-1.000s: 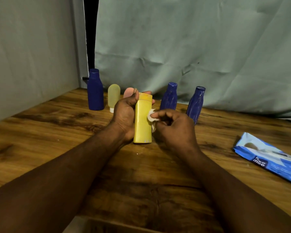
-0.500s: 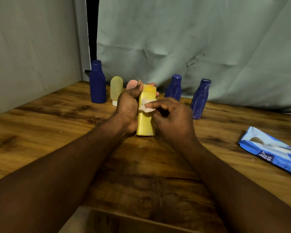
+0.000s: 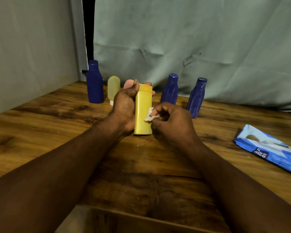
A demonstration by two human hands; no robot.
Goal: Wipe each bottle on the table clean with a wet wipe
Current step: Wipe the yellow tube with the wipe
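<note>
A grey-green cloth (image 3: pixel 191 39) hangs behind everything, far beyond both hands; the wooden table (image 3: pixel 49 125) spreads under them. A blue pack of wipes (image 3: pixel 267 148) lies flat on the table well off to the right of the right hand (image 3: pixel 171 121), apart from all the bottles.

The yellow bottle (image 3: pixel 142 113) stands upright between the 2 hands, base down at the table; the left hand (image 3: pixel 124 106) is wrapped round its left side, thumb up near the cap and fingertips showing past the far edge; the right hand sits just beside its right side.

3 blue bottles stand upright beyond the hands: the tall blue bottle (image 3: pixel 94 84) is behind and to the left of the left hand; the second blue bottle (image 3: pixel 169 89) is just behind the right hand; the third blue bottle (image 3: pixel 196 98) is behind and slightly right of that hand. A pale yellow tube (image 3: pixel 113 89) stands cap-down just behind the left hand; a pink bottle (image 3: pixel 128 83) peeks over that hand's knuckles, mostly hidden.

The wet wipe (image 3: pixel 149 115), a small crumpled white scrap, is pinched in the curled fingers of the right hand and pressed against the lower right face of the yellow bottle.
</note>
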